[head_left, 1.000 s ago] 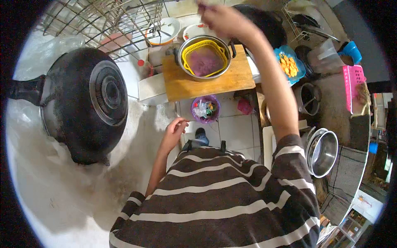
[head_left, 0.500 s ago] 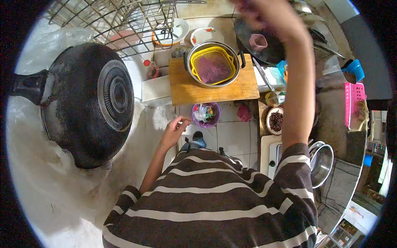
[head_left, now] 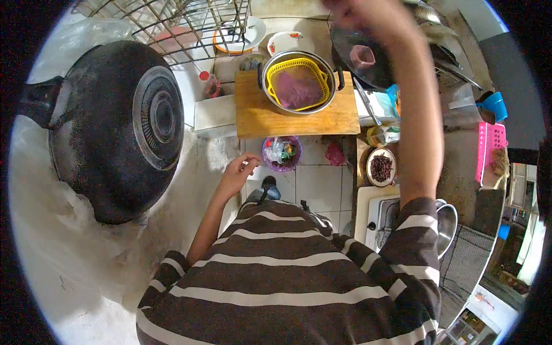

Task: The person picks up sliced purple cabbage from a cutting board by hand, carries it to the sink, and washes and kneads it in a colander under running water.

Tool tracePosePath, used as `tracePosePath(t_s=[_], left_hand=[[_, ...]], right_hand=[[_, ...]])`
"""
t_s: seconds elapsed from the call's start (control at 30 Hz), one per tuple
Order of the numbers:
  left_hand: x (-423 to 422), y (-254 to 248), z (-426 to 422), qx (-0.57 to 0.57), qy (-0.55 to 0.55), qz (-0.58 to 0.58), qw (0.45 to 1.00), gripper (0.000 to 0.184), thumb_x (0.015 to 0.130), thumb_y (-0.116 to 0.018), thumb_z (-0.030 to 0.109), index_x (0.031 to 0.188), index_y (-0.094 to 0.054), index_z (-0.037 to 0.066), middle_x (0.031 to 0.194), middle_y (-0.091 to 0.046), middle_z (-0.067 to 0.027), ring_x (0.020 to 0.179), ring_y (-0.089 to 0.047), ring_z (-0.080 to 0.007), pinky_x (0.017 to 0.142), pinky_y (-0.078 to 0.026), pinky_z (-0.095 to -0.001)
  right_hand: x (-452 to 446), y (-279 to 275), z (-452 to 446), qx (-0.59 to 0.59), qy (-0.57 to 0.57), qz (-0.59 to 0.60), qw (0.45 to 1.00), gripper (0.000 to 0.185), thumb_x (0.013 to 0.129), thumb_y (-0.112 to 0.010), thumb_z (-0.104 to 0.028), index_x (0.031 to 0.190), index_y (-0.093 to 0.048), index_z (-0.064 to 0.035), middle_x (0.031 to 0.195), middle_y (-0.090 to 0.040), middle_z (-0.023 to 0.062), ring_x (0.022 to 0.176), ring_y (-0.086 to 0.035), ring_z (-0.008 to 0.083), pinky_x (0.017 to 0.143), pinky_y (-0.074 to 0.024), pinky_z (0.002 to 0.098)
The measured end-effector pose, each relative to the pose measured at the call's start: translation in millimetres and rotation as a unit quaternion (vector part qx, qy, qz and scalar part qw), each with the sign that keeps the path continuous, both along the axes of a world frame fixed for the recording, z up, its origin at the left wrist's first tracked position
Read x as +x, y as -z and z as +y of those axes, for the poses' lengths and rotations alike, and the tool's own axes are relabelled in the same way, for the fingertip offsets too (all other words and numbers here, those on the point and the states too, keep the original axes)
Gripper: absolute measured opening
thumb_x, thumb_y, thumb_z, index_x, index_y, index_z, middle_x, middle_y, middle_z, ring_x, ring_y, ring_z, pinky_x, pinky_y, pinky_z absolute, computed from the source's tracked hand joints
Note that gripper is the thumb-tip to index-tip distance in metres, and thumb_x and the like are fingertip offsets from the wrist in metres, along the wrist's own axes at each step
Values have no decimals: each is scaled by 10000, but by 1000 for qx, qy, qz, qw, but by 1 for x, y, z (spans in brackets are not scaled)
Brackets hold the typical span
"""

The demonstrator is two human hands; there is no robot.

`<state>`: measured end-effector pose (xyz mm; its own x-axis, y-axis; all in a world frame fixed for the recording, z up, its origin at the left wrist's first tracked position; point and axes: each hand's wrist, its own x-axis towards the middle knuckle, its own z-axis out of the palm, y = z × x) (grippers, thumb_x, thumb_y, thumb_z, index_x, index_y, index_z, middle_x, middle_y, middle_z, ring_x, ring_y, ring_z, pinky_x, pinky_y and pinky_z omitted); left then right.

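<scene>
Near the top edge, my right hand (head_left: 351, 12) is blurred and partly cut off; its fingers cannot be made out. Just below it, a small pink container (head_left: 361, 56) sits in a large black wok (head_left: 343, 49). My left hand (head_left: 244, 167) hangs in front of my body, fingers curled loosely and apart, holding nothing. Beyond it, a wooden board (head_left: 253, 118) bears a steel pot (head_left: 329, 106) with two black handles. Inside the pot rests a yellow basket (head_left: 329, 87) with purple contents (head_left: 299, 91). A knife (head_left: 366, 100) lies right of the board.
A purple bin (head_left: 282, 153) with waste stands on the tiled floor. At right are a bowl of dark pieces (head_left: 381, 167), a steel bowl (head_left: 447, 227) and a pink basket (head_left: 490, 152). A big black pan (head_left: 109, 132) is at left, a wire rack (head_left: 172, 29) above.
My right hand has moved from above the pot toward the right, over the wok. The pink container and the knife have come into view. My left hand stays low, its pose nearly the same.
</scene>
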<state>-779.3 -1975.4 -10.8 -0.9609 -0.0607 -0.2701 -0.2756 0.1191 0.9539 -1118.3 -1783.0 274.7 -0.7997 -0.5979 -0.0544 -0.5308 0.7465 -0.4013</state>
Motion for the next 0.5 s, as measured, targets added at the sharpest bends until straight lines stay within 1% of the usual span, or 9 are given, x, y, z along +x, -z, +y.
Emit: tracePosePath(t_s=[0.1,0.13,0.2,0.23,0.3,0.33,0.43,0.47,0.5], left_hand=[[-2,-5,0,0,-5,-28,1000,272,953,-537,287,1089,-604,62,981,-651,-24,776,-560,-122,706,-476,-259],[-1,-5,0,3,-6,-29,1000,271,953,-538,285,1091,-602,61,978,-650,-24,776,-560,-122,707,-475,-259],[2,-1,0,10,-5,0,1000,268,951,-542,282,1088,-606,62,968,-649,-28,771,-559,-118,705,-474,-257],[3,2,0,12,-4,16,1000,266,950,-544,281,1087,-608,62,964,-648,-30,769,-558,-117,704,-473,-257],[12,4,-1,14,-7,17,1000,260,950,-545,276,1082,-615,64,940,-644,-31,767,-557,-109,695,-469,-254],[8,8,-1,16,-20,24,999,256,949,-545,274,1079,-618,65,928,-642,-32,766,-557,-105,690,-468,-253],[20,18,-3,-3,-23,-21,1000,263,944,-551,284,1079,-632,74,893,-633,-31,751,-561,-104,675,-463,-251],[9,19,-7,-14,-25,-27,999,266,942,-554,289,1080,-634,75,888,-631,-32,747,-562,-105,673,-463,-251],[6,12,-8,-17,-11,-36,999,287,931,-569,308,1091,-633,78,893,-633,-39,736,-565,-118,676,-463,-255]], right_hand=[[58,-63,7,-363,-99,-156,913,255,884,-521,-266,955,-612,-40,830,-629,112,644,-586,179,560,-447,308],[62,-49,5,-389,-97,-173,900,256,883,-525,-259,978,-609,-37,847,-632,130,654,-589,198,584,-455,320],[48,36,-10,-212,22,-84,973,267,881,-535,-245,1025,-604,-31,880,-638,166,676,-596,236,632,-471,344],[17,132,-24,-35,-57,23,997,276,880,-540,-238,1048,-601,-28,897,-641,184,686,-599,254,657,-479,356],[40,229,-27,-173,-167,122,963,299,878,-549,-223,1094,-596,-22,930,-647,220,707,-605,292,705,-495,380],[46,227,-33,-226,-190,188,937,314,877,-554,-216,1117,-593,-19,947,-650,238,718,-608,311,730,-502,392],[28,80,-41,-2,-108,-2,994,371,883,-552,-226,1199,-567,-32,1034,-647,228,828,-646,287,756,-498,372],[13,45,-35,-146,-9,-109,983,513,816,-651,-346,1240,-573,-69,1007,-678,204,817,-663,255,751,-507,343],[12,45,-34,-146,-8,-108,983,513,816,-651,-346,1240,-573,-69,1007,-678,204,817,-663,255,751,-507,343]])
